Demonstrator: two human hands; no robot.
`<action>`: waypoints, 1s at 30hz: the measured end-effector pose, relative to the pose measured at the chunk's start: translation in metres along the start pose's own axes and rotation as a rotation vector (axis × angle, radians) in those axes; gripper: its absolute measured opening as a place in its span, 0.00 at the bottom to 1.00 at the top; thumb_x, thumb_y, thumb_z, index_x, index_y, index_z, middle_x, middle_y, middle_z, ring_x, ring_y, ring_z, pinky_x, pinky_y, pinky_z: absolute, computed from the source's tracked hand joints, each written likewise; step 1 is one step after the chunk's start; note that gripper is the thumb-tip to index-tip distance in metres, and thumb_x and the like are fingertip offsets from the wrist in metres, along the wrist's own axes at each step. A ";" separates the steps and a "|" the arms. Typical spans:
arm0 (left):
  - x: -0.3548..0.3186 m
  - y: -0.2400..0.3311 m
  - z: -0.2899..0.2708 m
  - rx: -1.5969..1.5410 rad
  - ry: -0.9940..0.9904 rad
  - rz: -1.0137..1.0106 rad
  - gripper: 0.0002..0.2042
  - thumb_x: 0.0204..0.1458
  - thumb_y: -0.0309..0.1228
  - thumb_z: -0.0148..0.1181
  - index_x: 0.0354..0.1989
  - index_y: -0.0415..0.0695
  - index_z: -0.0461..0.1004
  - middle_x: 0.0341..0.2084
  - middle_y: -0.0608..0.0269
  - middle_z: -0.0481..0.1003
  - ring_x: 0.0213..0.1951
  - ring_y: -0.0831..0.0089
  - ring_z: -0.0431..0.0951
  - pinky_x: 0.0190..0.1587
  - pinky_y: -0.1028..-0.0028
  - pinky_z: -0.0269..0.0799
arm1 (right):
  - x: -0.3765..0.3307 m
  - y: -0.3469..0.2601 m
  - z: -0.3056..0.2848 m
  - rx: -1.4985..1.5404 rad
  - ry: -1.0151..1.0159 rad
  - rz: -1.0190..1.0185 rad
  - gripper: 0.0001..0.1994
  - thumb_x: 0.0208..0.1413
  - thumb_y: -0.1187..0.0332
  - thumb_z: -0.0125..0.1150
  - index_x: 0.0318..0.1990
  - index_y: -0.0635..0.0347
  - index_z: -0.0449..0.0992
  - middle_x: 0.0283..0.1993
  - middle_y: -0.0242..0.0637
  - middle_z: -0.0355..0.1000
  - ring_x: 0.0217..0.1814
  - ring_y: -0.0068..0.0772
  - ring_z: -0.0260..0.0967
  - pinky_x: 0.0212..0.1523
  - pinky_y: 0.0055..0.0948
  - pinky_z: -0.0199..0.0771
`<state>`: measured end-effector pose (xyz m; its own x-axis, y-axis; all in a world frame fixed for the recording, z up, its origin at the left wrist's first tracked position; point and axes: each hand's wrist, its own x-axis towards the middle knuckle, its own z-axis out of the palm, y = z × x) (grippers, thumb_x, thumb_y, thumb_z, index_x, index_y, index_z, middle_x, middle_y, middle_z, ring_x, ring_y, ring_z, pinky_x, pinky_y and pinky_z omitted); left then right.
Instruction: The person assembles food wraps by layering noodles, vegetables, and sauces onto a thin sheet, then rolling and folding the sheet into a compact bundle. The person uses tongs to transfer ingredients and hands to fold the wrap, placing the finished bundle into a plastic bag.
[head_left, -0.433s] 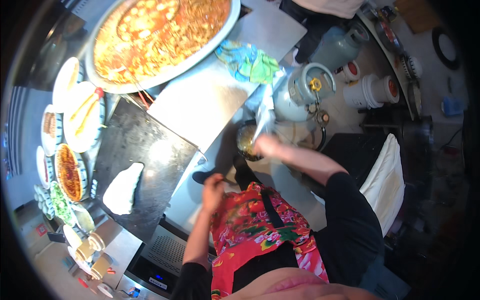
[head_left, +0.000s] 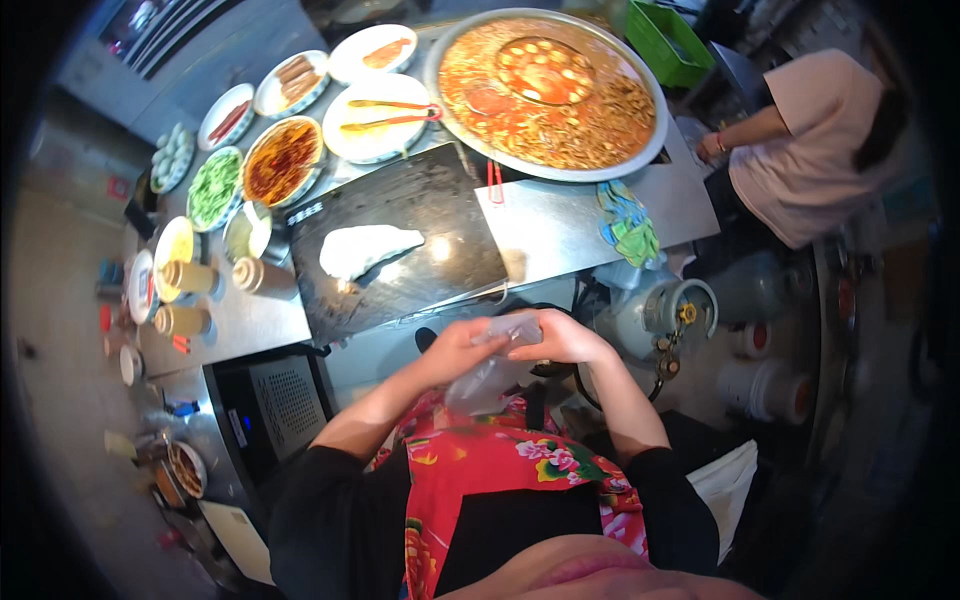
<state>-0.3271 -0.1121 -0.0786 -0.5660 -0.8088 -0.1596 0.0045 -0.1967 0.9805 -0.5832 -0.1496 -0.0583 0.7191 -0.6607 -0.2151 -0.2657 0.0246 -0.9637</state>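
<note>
In front of my apron, both my hands hold a thin clear plastic bag (head_left: 482, 385). My left hand (head_left: 460, 348) pinches one side of its top, and my right hand (head_left: 562, 338) grips the other. The lower part of the bag hangs beneath my left fingers, and I see nothing inside it. Just beyond my hands lies a black flat griddle (head_left: 455, 215). A white folded flatbread-like sheet (head_left: 370, 248) rests on it, apart from both hands.
A large pan of red stew (head_left: 600, 130) stands beyond the griddle. Bowls of toppings, one of chopped greens (head_left: 215, 190), and squeeze bottles (head_left: 262, 278) line the left side. Yellow tongs (head_left: 385, 126) lie across a plate. A gas cylinder (head_left: 640, 310) stands right; a co-worker (head_left: 815, 150) is beyond.
My right hand has come in from the right, from low beside the gas cylinder, to meet my left. Both now grip the plastic bag. My view has swung toward the right.
</note>
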 end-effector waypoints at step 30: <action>-0.091 0.086 -0.141 1.158 0.733 0.170 0.27 0.46 0.24 0.69 0.57 0.38 0.71 0.62 0.47 0.67 0.63 0.47 0.67 0.63 0.57 0.63 | 0.115 -0.089 0.028 1.516 0.114 -0.136 0.04 0.63 0.70 0.60 0.42 0.56 0.72 0.30 0.29 0.71 0.25 0.18 0.66 0.25 0.19 0.71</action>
<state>-0.1588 -0.1333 0.0036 -0.0664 -0.9512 0.3013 -0.8565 0.2092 0.4718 -0.4589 -0.2072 -0.0012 0.6123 -0.7723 -0.1693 0.7348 0.6349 -0.2384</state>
